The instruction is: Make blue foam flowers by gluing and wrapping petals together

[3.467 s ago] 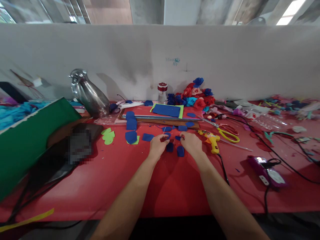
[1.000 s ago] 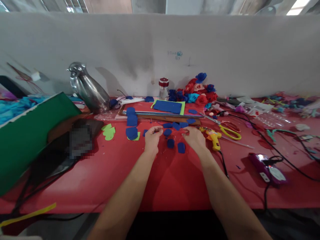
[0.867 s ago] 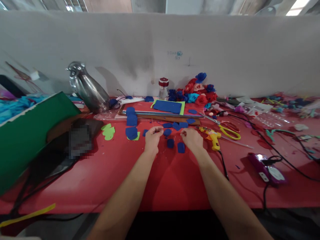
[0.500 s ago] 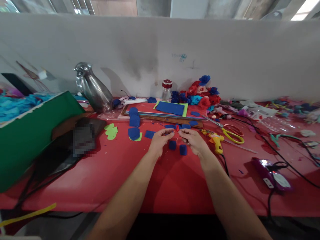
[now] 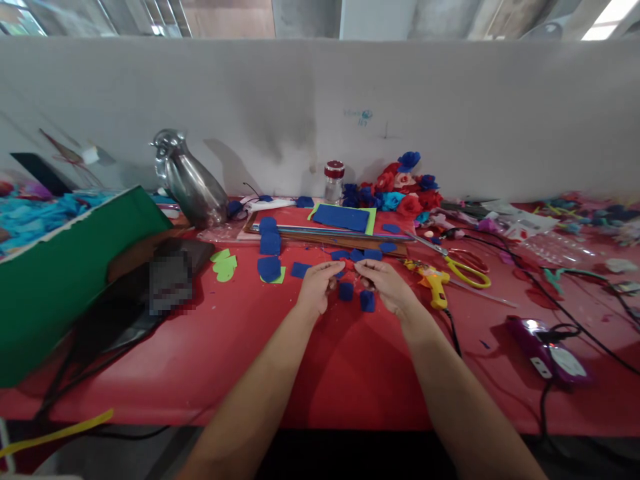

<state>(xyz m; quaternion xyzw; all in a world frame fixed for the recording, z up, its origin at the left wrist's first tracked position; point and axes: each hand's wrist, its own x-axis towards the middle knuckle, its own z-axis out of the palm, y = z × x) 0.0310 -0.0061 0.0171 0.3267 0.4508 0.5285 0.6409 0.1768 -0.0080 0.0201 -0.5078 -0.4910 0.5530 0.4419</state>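
Over the red table (image 5: 240, 360), my left hand (image 5: 317, 285) and my right hand (image 5: 386, 283) face each other with their fingertips pinched. Between them is a small red piece (image 5: 349, 265), apparently paper; the fingers partly cover it. Just below the fingertips lie two curved blue pieces (image 5: 367, 301). More flat blue pieces (image 5: 373, 255) lie right behind the hands. To the left of my left hand is a blue rectangle (image 5: 301, 270), with a larger blue petal-shaped piece (image 5: 269, 269) on green paper beyond it.
Right of my hands are a yellow glue gun (image 5: 437, 291), scissors (image 5: 469, 275) and a purple power strip (image 5: 550, 353) with cables. Paper flowers (image 5: 407, 193), a lidded jar (image 5: 334, 181) and a metal jug (image 5: 193, 183) stand behind. A green box (image 5: 75, 280) occupies the left.
My fingertips have come slightly closer together, and the red piece between them now looks wider and less upright. The view has shifted a little; the other things lie as before.
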